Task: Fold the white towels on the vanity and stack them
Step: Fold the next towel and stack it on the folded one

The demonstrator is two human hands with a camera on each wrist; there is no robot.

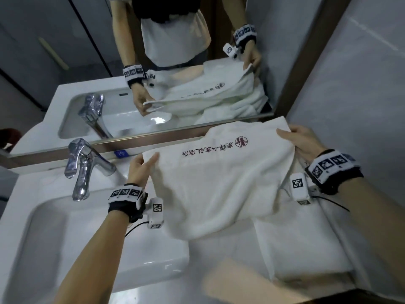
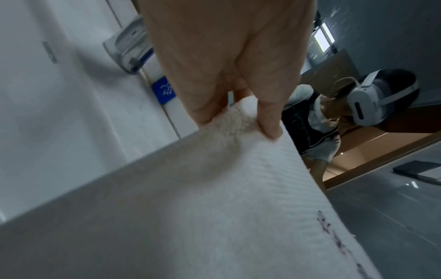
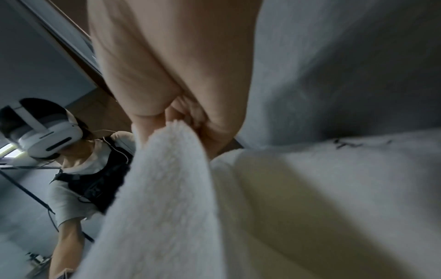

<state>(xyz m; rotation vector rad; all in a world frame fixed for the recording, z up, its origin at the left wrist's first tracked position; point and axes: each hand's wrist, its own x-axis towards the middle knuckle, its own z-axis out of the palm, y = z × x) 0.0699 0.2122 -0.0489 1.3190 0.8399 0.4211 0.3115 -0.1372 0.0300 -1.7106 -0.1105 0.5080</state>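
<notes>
Hands gripping one white terry towel with dark embroidered lettering (image 1: pixel 219 183): left hand (image 1: pixel 140 170) pinches its far left corner, right hand (image 1: pixel 302 143) its far right corner beside the wall. Towel hangs above a folded white towel (image 1: pixel 302 249) on the white table (image 1: pixel 208 255), its far edge near the mirror (image 1: pixel 87 62); white basin (image 1: pixel 54 238) and chrome faucet (image 1: pixel 83 167) stand left.

PLACE: you're standing in a bathroom (likely a hotel's) | SIGNS: white ceramic basin (image 1: pixel 65 216) with chrome mixer tap (image 1: pixel 83 167) | wall mirror (image 1: pixel 153 62) above the vanity | white towel (image 1: pixel 219 183) embroidered with a logo
</notes>
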